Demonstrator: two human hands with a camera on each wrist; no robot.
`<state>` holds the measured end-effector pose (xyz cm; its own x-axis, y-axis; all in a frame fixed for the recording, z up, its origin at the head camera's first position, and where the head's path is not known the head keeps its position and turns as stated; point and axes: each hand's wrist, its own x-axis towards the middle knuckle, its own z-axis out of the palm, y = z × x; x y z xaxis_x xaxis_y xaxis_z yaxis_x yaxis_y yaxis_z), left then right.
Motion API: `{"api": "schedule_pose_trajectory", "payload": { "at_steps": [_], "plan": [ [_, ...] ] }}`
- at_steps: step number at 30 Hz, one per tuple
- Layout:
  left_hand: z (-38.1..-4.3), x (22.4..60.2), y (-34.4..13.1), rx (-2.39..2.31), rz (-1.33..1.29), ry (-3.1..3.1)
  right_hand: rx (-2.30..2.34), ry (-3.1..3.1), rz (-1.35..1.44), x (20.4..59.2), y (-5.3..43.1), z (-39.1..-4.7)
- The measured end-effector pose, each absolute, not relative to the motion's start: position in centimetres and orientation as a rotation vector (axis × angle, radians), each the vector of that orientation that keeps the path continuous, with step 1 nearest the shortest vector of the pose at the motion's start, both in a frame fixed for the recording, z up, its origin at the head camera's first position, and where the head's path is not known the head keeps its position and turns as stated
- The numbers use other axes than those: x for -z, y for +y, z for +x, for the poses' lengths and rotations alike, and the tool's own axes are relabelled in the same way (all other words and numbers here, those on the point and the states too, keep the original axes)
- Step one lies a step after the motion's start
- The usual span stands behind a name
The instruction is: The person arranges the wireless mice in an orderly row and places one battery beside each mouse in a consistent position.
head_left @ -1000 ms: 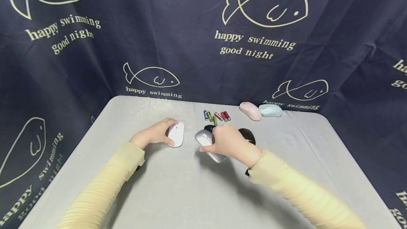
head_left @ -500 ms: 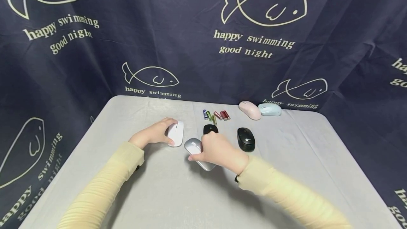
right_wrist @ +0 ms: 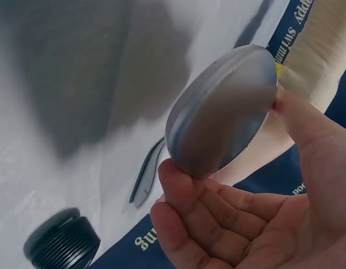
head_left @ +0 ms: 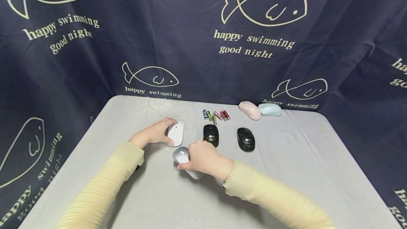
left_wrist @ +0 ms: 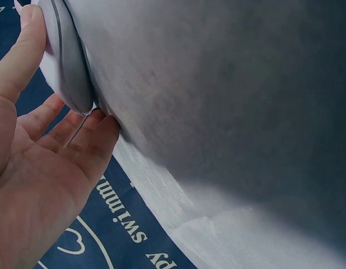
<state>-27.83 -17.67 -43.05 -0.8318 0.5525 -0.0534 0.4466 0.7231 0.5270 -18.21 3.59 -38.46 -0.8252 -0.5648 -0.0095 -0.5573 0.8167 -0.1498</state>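
In hand, as we judge it, is the placing of the silver mouse (head_left: pixel 181 154). We find it near the middle of the table (head_left: pixel 159 193), nearer the front edge than the other mice. The right hand (head_left: pixel 206 160) grips it by its sides between thumb and fingers (right_wrist: pixel 184 188); the shadow below suggests that it is clear of the surface. The left hand (head_left: pixel 155 132) clasps the white mouse (head_left: pixel 178 135), left of the silver one, with the thumb at one end and the fingers at the other.

We judge that setting the silver mouse down calls for a level underside and an even release, without nudging the white mouse.

Materials: both held mice are low, smooth ovals; the silver shell has a satin sheen. Two black mice, one just beyond the right hand (head_left: pixel 211 134) and one towards the right edge (head_left: pixel 246 139), are taller and glossy; one shows a ribbed side in the right wrist view. Small cylindrical batteries (head_left: pixel 218 116) lie towards the far edge. Near the far right corner we note a rounded pink mouse (head_left: pixel 250 110) beside a pale blue mouse (head_left: pixel 270 109).
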Motion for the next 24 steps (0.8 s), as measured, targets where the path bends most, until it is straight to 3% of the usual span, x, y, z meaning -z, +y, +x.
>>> {"api": "schedule_pose_trajectory", "payload": {
  "at_steps": [24],
  "plan": [
    [-27.8,43.0,-17.6,-0.74,0.785,2.719,0.106,2.951,-0.942,41.2,1.0,-18.1]
  ]
}}
